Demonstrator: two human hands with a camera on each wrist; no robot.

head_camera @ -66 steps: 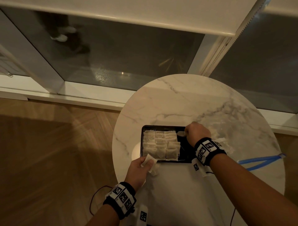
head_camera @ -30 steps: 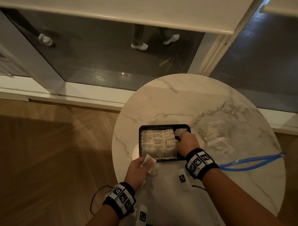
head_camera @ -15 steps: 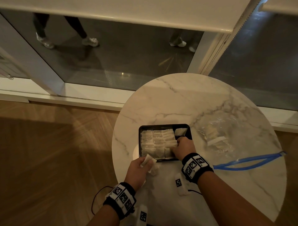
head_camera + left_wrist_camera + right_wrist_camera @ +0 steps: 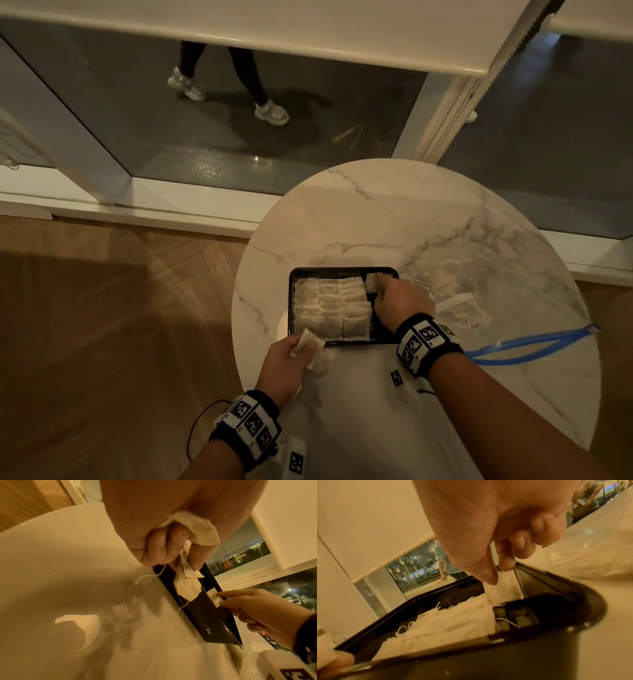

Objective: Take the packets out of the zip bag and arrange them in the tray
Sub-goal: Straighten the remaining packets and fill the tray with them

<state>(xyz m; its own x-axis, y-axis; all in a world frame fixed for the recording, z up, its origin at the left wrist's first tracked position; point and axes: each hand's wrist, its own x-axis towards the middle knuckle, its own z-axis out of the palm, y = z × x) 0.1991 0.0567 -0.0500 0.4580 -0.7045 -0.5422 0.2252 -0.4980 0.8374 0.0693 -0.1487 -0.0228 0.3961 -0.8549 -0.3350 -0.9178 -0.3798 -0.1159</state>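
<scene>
A black tray [image 4: 344, 271] on the round marble table [image 4: 394, 212] holds several white packets [image 4: 330, 308] in rows on its left side. My right hand [image 4: 394, 294] pinches one packet [image 4: 502, 588] between thumb and forefinger at the tray's far right corner. My left hand [image 4: 287, 356] grips a few packets [image 4: 188, 524] at the tray's near left corner, their strings dangling. The clear zip bag [image 4: 459, 301] with its blue zip strip lies right of the tray, with more packets inside.
The table's near edge is close to my body. A wooden floor [image 4: 102, 325] lies to the left, and a glass window wall stands beyond the table. A person's legs [image 4: 233, 78] show outside the glass. A thin cable [image 4: 202, 421] hangs by my left wrist.
My right hand has moved from the tray's near middle back to its far right corner and now pinches the packet there. My left hand has stayed put with its packets.
</scene>
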